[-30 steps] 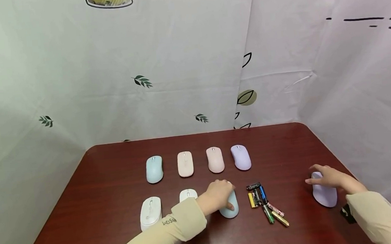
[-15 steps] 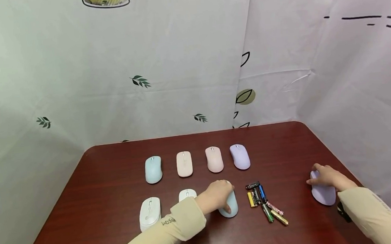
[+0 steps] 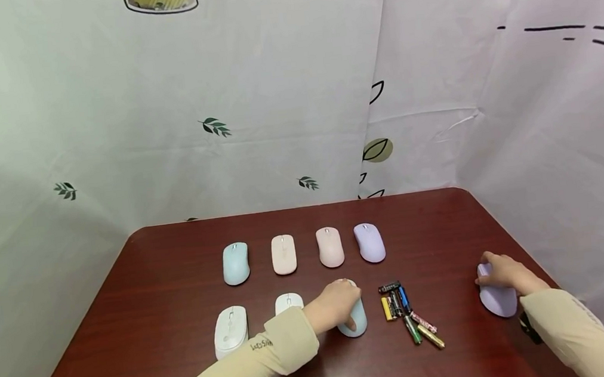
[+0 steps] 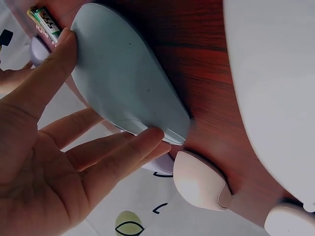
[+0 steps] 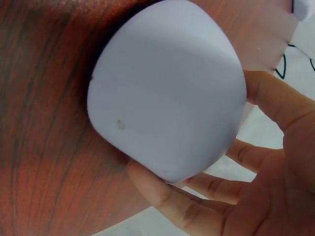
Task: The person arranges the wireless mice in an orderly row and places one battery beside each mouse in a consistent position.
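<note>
In the head view, my left hand [image 3: 335, 305] holds a light blue computer mouse [image 3: 358, 318] at the middle of the table. The left wrist view has the thumb [image 4: 66, 46] on one side of that mouse [image 4: 118, 69] and the fingers along the other. Near the table's right edge, my right hand [image 3: 506, 271] grips a purple mouse [image 3: 499, 302]. Close up in the right wrist view, this mouse [image 5: 167, 88] sits between thumb and fingers [image 5: 162, 189]. Both mice appear to rest on the table.
Behind stand a blue mouse [image 3: 235, 264], a cream mouse [image 3: 284, 255], a pink mouse [image 3: 330, 247] and a purple mouse [image 3: 370, 243]. Two white mice, one left [image 3: 230, 330] and one partly behind my left sleeve [image 3: 288, 302], lie nearer. Several batteries [image 3: 396, 302] lie loosely between my hands.
My right hand's thumb and fingers have drawn in around the purple mouse, and its forearm has shifted slightly. The left hand stays on the light blue mouse. The head view has shifted slightly.
</note>
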{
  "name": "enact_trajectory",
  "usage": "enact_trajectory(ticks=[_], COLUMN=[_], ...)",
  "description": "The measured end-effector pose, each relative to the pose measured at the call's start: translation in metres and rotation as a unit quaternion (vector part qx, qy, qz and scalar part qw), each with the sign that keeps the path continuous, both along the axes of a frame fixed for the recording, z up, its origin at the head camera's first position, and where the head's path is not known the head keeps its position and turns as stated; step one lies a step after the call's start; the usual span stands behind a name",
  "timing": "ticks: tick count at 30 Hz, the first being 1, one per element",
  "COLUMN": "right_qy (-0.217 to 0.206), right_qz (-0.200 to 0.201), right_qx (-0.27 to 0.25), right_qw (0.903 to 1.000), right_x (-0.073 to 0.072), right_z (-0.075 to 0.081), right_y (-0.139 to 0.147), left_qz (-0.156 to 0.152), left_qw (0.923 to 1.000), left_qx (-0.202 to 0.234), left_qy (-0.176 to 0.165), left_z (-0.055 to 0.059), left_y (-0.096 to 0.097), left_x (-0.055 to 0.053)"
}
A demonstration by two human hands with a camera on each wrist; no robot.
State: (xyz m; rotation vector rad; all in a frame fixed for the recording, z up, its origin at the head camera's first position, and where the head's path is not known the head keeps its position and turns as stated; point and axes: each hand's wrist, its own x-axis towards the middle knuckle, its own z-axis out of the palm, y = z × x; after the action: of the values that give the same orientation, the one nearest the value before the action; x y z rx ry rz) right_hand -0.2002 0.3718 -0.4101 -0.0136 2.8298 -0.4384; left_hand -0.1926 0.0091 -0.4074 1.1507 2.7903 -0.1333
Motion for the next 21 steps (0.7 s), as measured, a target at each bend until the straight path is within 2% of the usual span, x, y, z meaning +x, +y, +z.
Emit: enact_trajectory(ticks=[5, 15, 21], right_qy=[0.017, 0.115, 0.123], right_qz=[0.004, 0.04, 0.058], right_qx=[-0.009, -0.027, -0.053], right_qw=[0.9998, 0.9922, 0.9893], right_x=[-0.004, -0.011, -0.013], right_z=[0.005, 0.008, 0.017], right_y=[-0.005, -0.03, -0.055], left_qz=[-0.001, 0.006, 0.017], left_qw=[1.0, 0.9997, 0.9993], left_qx=[-0.002, 0.026, 0.033], left_qy=[0.007, 0.002, -0.002], left_z=[0.002, -0.002, -0.004], left_y=[-0.001, -0.002, -0.004], left_x=[0.0, -0.003, -0.005])
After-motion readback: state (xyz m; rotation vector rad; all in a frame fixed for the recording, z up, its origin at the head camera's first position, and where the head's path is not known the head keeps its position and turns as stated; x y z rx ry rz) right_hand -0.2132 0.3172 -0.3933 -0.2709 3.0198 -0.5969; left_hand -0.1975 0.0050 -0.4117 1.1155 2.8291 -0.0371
